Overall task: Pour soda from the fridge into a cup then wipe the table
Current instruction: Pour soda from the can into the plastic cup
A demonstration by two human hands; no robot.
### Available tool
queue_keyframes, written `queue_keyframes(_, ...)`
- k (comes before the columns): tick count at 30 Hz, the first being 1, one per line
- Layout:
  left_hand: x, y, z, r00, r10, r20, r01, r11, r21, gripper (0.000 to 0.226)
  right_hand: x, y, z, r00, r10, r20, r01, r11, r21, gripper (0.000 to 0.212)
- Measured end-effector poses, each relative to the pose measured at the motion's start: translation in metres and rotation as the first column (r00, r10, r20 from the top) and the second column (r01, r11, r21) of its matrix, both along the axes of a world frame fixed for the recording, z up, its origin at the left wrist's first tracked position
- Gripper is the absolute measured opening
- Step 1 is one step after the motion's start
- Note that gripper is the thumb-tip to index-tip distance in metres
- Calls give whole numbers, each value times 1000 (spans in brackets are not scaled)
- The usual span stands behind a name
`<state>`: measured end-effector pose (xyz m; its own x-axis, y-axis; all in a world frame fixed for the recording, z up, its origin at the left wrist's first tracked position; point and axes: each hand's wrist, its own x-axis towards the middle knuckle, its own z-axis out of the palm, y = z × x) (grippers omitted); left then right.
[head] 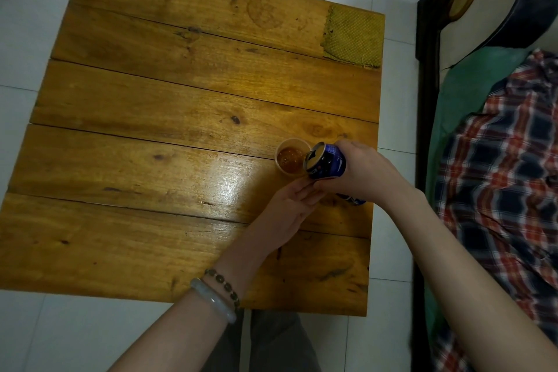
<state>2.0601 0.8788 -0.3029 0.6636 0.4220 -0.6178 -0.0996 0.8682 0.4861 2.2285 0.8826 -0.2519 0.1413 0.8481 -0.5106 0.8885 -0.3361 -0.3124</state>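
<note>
Right hand (362, 174), curled round the can (327, 164), tips it over the cup (291, 157).
Left hand (287, 208), fingers straight, reaches under the can, likely steadying the pour; the part-filled cup stands near the desk's (151, 130) right edge.

On the table (151, 130)
A cup (291, 157) left of the soda can (327, 163), by the right edge; cloth (351, 36) on far right corner.

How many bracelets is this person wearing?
2, both on one wrist: a dark beaded bracelet nearer the left hand, a pale bangle just behind it. The right hand, gripping the soda can, has a bare wrist.
</note>
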Motion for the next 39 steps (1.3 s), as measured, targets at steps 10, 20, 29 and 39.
queue_keyframes(10,0,0,-1,1000,-8,-2,8,1000,-8,67,-1,1,1,1000,3,8,-3,1000,-15,61)
queue_keyframes(20,0,-1,0,1000,-1,-5,1,1000,-11,65,-2,2,4,1000,5,10,-5,1000,-22,61)
queue_keyframes(29,0,-1,-2,1000,-13,23,14,1000,-14,66,-2,2,5,1000,9,20,-8,1000,-28,63)
queue_keyframes(39,-1,-2,-1,999,-9,45,9,1000,-9,66,-4,3,6,1000,10,24,-9,1000,-30,62)
